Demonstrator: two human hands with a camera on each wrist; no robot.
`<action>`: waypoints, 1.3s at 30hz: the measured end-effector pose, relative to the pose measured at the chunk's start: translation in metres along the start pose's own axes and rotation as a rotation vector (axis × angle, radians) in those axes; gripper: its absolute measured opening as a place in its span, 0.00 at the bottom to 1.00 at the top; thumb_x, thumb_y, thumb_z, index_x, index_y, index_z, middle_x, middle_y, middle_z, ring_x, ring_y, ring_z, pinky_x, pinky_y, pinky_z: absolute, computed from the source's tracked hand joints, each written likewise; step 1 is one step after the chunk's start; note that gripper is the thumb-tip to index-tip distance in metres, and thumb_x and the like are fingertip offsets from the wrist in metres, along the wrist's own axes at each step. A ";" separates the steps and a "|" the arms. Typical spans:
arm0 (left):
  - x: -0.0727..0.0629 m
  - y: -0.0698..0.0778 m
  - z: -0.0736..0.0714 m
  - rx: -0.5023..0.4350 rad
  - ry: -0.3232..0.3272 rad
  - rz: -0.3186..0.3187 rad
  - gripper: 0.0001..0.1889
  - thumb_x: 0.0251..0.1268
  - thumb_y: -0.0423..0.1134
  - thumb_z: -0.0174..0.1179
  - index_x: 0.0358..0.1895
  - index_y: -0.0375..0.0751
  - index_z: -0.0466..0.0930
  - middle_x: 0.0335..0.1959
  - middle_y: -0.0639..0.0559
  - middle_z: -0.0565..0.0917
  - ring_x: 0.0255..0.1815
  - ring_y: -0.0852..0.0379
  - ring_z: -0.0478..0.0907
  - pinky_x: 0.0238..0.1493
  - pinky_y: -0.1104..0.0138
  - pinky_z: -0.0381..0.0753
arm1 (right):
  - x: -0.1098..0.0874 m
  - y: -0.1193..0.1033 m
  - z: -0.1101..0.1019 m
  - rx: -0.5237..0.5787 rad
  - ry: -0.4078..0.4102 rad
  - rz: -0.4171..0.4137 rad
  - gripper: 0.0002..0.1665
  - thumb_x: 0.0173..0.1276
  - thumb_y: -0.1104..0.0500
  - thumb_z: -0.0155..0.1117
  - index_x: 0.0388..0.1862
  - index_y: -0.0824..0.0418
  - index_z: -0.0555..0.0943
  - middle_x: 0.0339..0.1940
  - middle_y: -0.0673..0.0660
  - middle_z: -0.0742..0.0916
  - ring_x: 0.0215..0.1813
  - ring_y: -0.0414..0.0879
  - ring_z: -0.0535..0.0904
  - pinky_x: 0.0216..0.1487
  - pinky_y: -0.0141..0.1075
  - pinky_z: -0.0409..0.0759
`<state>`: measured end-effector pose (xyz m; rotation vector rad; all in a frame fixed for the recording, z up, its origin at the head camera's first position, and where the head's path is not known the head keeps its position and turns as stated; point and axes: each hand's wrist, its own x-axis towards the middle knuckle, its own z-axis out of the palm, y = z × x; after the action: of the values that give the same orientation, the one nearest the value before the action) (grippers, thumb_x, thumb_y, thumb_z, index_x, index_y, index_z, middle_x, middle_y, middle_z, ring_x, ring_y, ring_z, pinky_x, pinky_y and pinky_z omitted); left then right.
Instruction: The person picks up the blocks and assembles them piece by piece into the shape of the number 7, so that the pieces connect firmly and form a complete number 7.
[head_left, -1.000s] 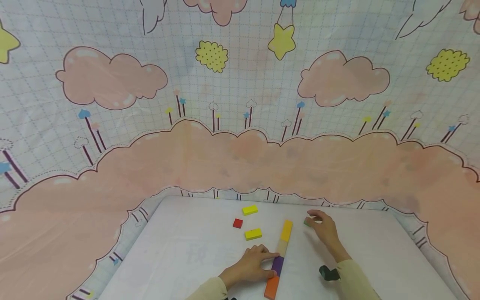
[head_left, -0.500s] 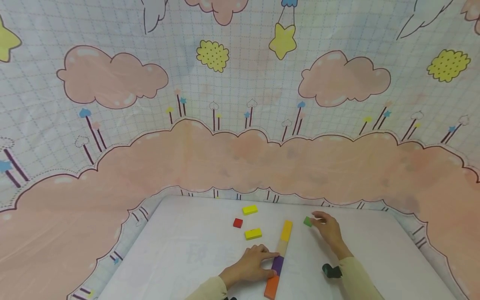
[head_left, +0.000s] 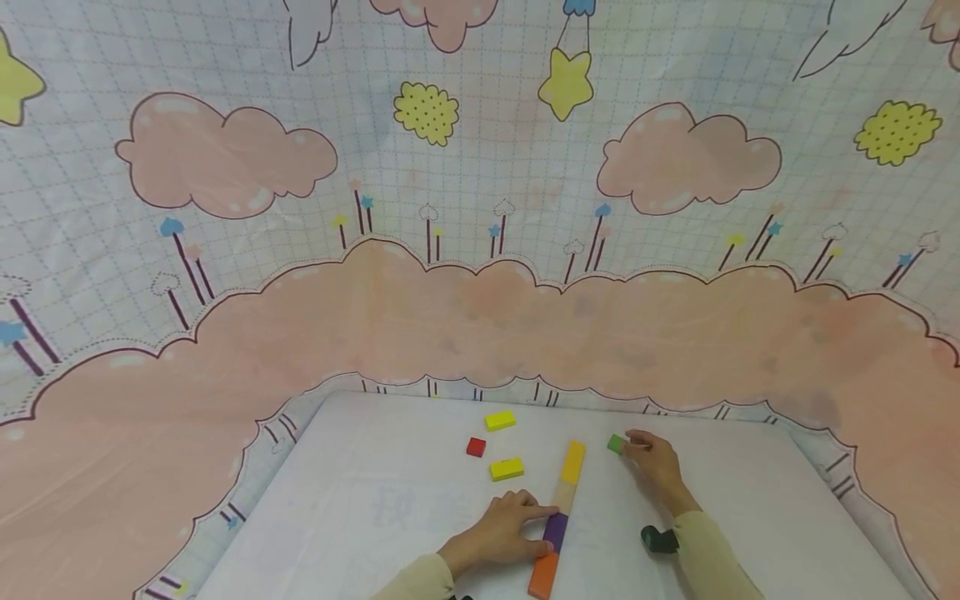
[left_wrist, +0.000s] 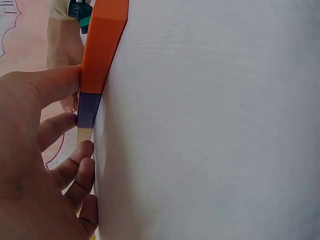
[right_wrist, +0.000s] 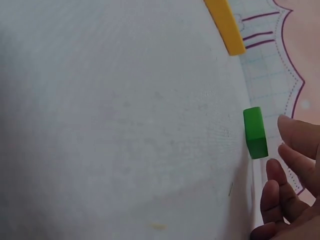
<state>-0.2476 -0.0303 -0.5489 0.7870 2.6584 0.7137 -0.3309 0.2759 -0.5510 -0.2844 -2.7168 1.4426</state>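
Note:
A row of end-to-end blocks runs toward the far side: orange block [head_left: 544, 577], purple block [head_left: 554, 532], tan block [head_left: 566, 496] and amber block [head_left: 573, 461]. My left hand [head_left: 504, 529] rests against the row's left side. Its outstretched thumb touches near the orange-purple joint, its index fingertip near the purple-tan one; the other fingers bend loosely. Right of the row's far end a green block [right_wrist: 255, 132] lies on the table. Beside it is my right hand [head_left: 657, 465], its thumb and fingers spread, with a gap between the fingertips and the block in the right wrist view.
Left of the row lie two yellow blocks [head_left: 507, 469] and a red block [head_left: 476, 447] on the white tabletop [head_left: 337, 500]. A dark wrist-worn device [head_left: 660, 539] sits at the right sleeve. Behind the table hangs a cloud-patterned cloth [head_left: 480, 325].
The right fingers, first over the green block, have drawn back to its right and shifted slightly nearer. More of the green block shows. The left hand and the row stay put.

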 end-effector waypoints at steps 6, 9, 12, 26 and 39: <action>0.001 -0.001 0.001 -0.001 0.003 -0.003 0.28 0.60 0.59 0.64 0.65 0.75 0.71 0.50 0.64 0.75 0.49 0.64 0.67 0.51 0.66 0.67 | 0.003 0.000 0.003 -0.002 -0.012 0.045 0.27 0.69 0.55 0.60 0.64 0.65 0.75 0.61 0.68 0.79 0.55 0.57 0.73 0.47 0.41 0.73; 0.002 -0.002 0.001 -0.003 0.003 -0.003 0.28 0.60 0.59 0.64 0.65 0.75 0.72 0.50 0.63 0.75 0.49 0.64 0.67 0.51 0.66 0.67 | 0.003 0.000 0.005 -0.004 -0.013 0.064 0.27 0.69 0.56 0.60 0.65 0.64 0.75 0.61 0.68 0.79 0.57 0.57 0.72 0.52 0.46 0.72; 0.002 -0.001 0.002 -0.008 -0.001 -0.011 0.28 0.60 0.59 0.64 0.65 0.75 0.71 0.50 0.64 0.75 0.48 0.64 0.67 0.50 0.66 0.68 | 0.004 0.002 0.008 -0.020 -0.010 0.070 0.26 0.70 0.56 0.59 0.65 0.64 0.74 0.62 0.68 0.79 0.59 0.59 0.72 0.57 0.52 0.72; 0.001 0.000 0.003 -0.015 0.000 -0.025 0.27 0.60 0.59 0.64 0.64 0.77 0.72 0.50 0.64 0.75 0.48 0.64 0.66 0.49 0.66 0.67 | 0.000 0.002 0.009 -0.027 0.006 0.080 0.25 0.68 0.58 0.61 0.63 0.65 0.76 0.61 0.67 0.80 0.62 0.61 0.71 0.62 0.57 0.68; 0.002 -0.002 0.004 -0.013 0.004 -0.021 0.27 0.60 0.59 0.64 0.64 0.77 0.72 0.48 0.65 0.74 0.47 0.65 0.65 0.48 0.67 0.67 | 0.000 0.000 0.005 0.008 0.008 0.070 0.25 0.70 0.56 0.58 0.64 0.64 0.76 0.61 0.66 0.79 0.58 0.58 0.71 0.54 0.50 0.72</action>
<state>-0.2484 -0.0292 -0.5537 0.7539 2.6594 0.7268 -0.3312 0.2717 -0.5541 -0.3877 -2.7204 1.4652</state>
